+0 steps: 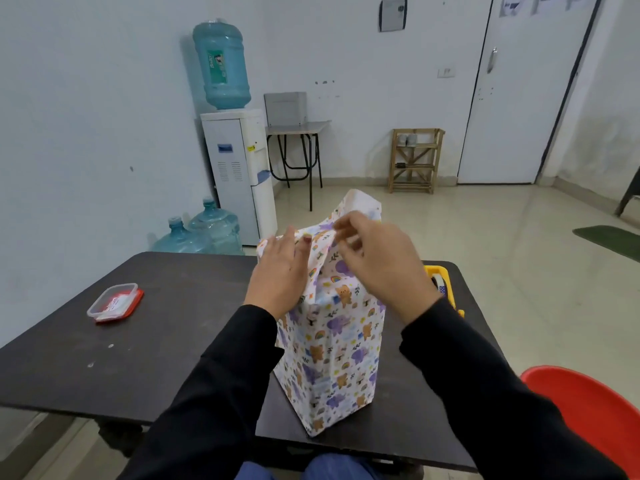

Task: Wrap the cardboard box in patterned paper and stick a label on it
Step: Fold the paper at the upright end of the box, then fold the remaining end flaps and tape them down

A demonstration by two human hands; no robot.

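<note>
Cardboard box (332, 344): how many do you see, and where?
– One. It stands upright on the dark tabletop (156, 341), covered in patterned paper (360, 202) that rises loose above the box top.
– And the hands?
– Two. The left hand (280, 271) lies on the upper left side of the box, its fingers (277, 242) straight and pressing the paper. The right hand (377, 265) is over the box top; its fingers (346, 226) are curled and pinch a paper flap.
– What else is there?
– One clear container (115, 302) with a red lid, well left of the box. One yellow tape dispenser (438, 273) just right of the box, partly hidden. Three water bottles behind the box to the left: one on a white water cooler (239, 174), two on the floor. One red chair (595, 410) right of the box.
</note>
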